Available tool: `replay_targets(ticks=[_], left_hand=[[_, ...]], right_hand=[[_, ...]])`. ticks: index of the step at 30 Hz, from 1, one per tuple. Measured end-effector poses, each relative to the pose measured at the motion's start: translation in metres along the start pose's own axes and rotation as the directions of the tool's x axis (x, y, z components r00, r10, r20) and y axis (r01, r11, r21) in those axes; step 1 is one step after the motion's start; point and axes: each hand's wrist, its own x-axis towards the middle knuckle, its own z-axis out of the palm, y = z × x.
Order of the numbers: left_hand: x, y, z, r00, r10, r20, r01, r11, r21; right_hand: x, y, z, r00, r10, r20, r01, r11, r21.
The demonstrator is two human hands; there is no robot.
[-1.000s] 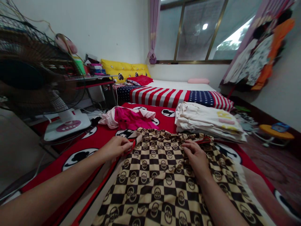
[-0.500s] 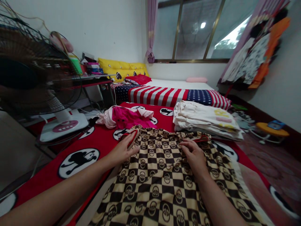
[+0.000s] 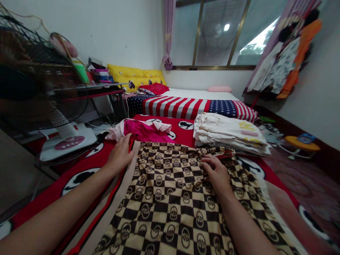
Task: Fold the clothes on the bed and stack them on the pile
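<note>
A brown-and-tan checked garment (image 3: 170, 198) with a gathered top edge and a beige, black and red side band lies spread before me, perhaps trousers. At its upper left corner my left hand (image 3: 120, 154) rests on the side band, fingers stretched and thumb apart. Over the upper right part lies my right hand (image 3: 216, 173), its fingers loosely bent and touching the cloth. A red-trimmed opening (image 3: 224, 154) shows just beyond the right fingers. The undersides of both hands are hidden.
Behind the garment are a crumpled pink piece of clothing (image 3: 140, 130) and a stack of folded white clothes (image 3: 228, 132), on a red patterned cover (image 3: 79, 177). A fan (image 3: 67, 138) stands left. Beyond is a bed (image 3: 180, 106); a yellow stool (image 3: 301, 143) is at right.
My left hand has moved left and outward, and the garment's side band now lies spread flatter at that corner. My right hand has stayed in nearly the same place on the cloth.
</note>
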Motion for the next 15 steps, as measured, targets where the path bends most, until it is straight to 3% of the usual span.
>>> replay_targets(ticks=[3,5,8,12,15], left_hand=[[-0.007,0.04,-0.012,0.979,0.198,-0.046,-0.199,0.98,-0.015],[-0.017,0.069,-0.009,0.931,0.359,0.062,-0.349,0.927,-0.138],[-0.034,0.099,0.012,0.862,0.464,0.205,-0.414,0.877,-0.246],[-0.051,0.102,0.048,0.857,0.432,0.279,-0.398,0.901,-0.173],[-0.054,0.096,0.062,0.857,0.435,0.277,-0.409,0.9,-0.15]], right_hand=[[0.001,0.0,0.0,1.0,0.002,-0.001,-0.002,1.0,-0.006],[0.001,0.0,-0.001,1.0,0.003,0.002,-0.003,1.0,-0.014],[0.0,0.0,-0.003,1.0,-0.005,0.005,0.005,1.0,-0.006],[0.0,0.003,-0.004,1.0,0.023,-0.006,-0.023,0.999,0.037],[0.003,0.009,-0.003,0.992,0.118,-0.045,-0.112,0.986,0.125]])
